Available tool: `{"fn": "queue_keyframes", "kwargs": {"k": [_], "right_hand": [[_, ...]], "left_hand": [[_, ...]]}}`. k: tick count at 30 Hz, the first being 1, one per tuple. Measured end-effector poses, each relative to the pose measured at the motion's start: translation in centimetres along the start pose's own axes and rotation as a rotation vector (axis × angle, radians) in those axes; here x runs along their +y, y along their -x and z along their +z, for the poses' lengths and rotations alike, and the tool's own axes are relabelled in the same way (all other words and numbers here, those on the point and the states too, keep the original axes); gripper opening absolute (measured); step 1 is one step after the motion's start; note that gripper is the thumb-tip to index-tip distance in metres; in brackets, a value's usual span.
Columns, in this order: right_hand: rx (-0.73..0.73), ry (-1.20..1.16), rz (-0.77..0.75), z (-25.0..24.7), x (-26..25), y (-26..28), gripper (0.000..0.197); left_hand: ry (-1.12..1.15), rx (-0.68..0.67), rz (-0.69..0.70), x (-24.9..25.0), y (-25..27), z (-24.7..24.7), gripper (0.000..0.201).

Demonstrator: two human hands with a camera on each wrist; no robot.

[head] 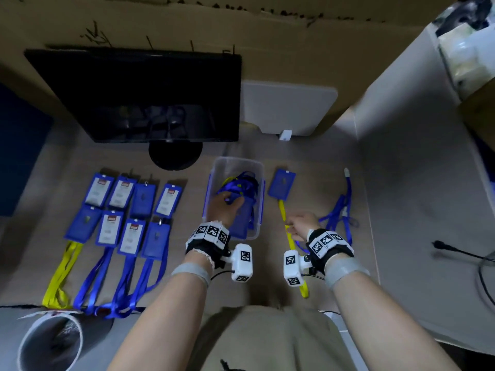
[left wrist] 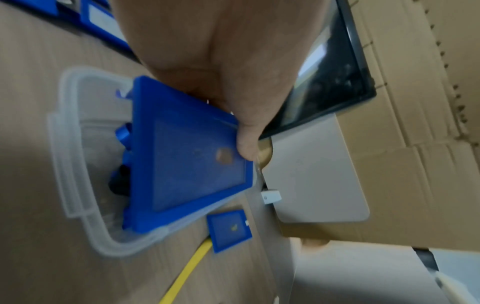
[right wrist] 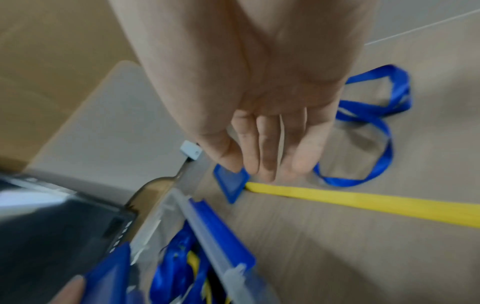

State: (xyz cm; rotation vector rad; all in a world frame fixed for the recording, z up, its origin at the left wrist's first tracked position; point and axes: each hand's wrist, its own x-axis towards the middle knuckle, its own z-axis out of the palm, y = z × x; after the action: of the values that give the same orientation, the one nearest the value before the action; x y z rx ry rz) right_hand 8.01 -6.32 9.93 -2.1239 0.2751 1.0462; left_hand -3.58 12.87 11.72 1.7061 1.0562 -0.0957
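My left hand [head: 227,200] reaches into a clear plastic box [head: 259,167] and grips a blue badge holder [left wrist: 189,164], thumb on its top face. The left hand [left wrist: 242,144] has the holder tilted above the box [left wrist: 70,164], over tangled blue and yellow lanyards [head: 241,183]. To the right of the box a second blue badge holder [head: 281,184] lies on the table with a yellow lanyard [head: 290,238] clipped to it. My right hand [head: 293,226] hovers over that yellow lanyard [right wrist: 363,202]. In the right wrist view the right hand [right wrist: 262,164] has its fingers straight and holds nothing.
Two rows of several blue badge holders [head: 123,210] with lanyards lie at the left. A loose blue lanyard [head: 340,212] lies right of my right hand. A dark monitor [head: 139,97] and a white panel [head: 289,108] stand behind. A grey cylinder [head: 51,341] sits front left, a black cable [head: 460,253] at the right.
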Motion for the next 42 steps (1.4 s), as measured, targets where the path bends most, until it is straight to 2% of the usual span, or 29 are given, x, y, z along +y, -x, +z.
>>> {"fn": "queue_keyframes", "kwargs": {"k": [2,4,6,8,10,12,16,17,20,23,24,26,28,29,32,34,36,42], "right_hand": [[0.078,0.126,-0.005,-1.9,1.6,-1.2,0.014],[0.071,0.205,0.058,-4.1,2.8,-2.0,0.032],[0.064,0.213,0.06,-6.6,3.3,-2.9,0.038],[0.119,0.232,0.118,-8.4,3.7,-4.3,0.038],[0.177,0.308,0.072,-10.4,4.0,-5.8,0.047],[0.164,0.343,0.058,-12.5,4.0,-7.1,0.054],[0.172,0.322,0.063,-15.1,4.0,-11.9,0.044],[0.175,0.294,0.057,-15.0,4.3,-13.3,0.046],[0.134,0.278,0.033,-15.3,3.9,-15.9,0.059],[0.094,0.293,0.0,-15.0,2.8,-16.9,0.068],[0.085,0.289,0.005,-14.9,2.6,-16.9,0.069],[0.108,0.258,-0.014,-14.6,2.7,-17.4,0.062],[0.187,0.107,-0.064,-14.4,2.9,-16.9,0.035],[0.235,-0.001,-0.09,-14.5,2.9,-16.5,0.027],[0.331,-0.254,-0.158,-15.1,2.2,-14.4,0.021],[0.269,-0.322,-0.229,-15.2,1.4,-12.4,0.013],[0.199,-0.347,-0.279,-15.4,0.2,-10.0,0.017],[0.148,-0.302,-0.452,-16.6,-0.9,-2.6,0.012]], "left_hand": [[-0.005,-0.047,-0.035,1.1,-0.2,2.1,0.035],[-0.044,-0.065,-0.037,1.9,-0.7,4.5,0.042],[-0.054,-0.088,-0.056,2.8,-1.2,6.8,0.048],[-0.075,-0.09,-0.065,3.8,-1.7,9.0,0.046],[-0.091,-0.083,-0.082,4.7,-2.5,10.8,0.036],[-0.098,-0.089,-0.111,5.5,-3.1,12.6,0.023],[-0.13,-0.135,-0.149,6.8,-4.1,16.0,0.012],[-0.131,-0.141,-0.156,6.8,-4.2,16.7,0.011],[-0.133,-0.152,-0.174,7.1,-4.9,18.3,0.028],[-0.162,-0.156,-0.181,7.1,-5.8,18.8,0.017],[-0.174,-0.155,-0.177,7.3,-6.1,18.8,0.022],[-0.188,-0.167,-0.174,7.5,-6.6,18.7,0.039],[-0.217,-0.142,-0.156,7.9,-6.8,18.3,0.043],[-0.225,-0.127,-0.148,8.0,-6.9,18.1,0.044],[-0.231,-0.125,-0.091,8.8,-6.6,17.5,0.044],[-0.205,-0.149,-0.065,8.5,-6.2,17.2,0.044],[-0.163,-0.165,-0.009,8.1,-5.7,16.8,0.039],[-0.049,-0.217,0.105,7.1,-1.9,16.2,0.034]]}}
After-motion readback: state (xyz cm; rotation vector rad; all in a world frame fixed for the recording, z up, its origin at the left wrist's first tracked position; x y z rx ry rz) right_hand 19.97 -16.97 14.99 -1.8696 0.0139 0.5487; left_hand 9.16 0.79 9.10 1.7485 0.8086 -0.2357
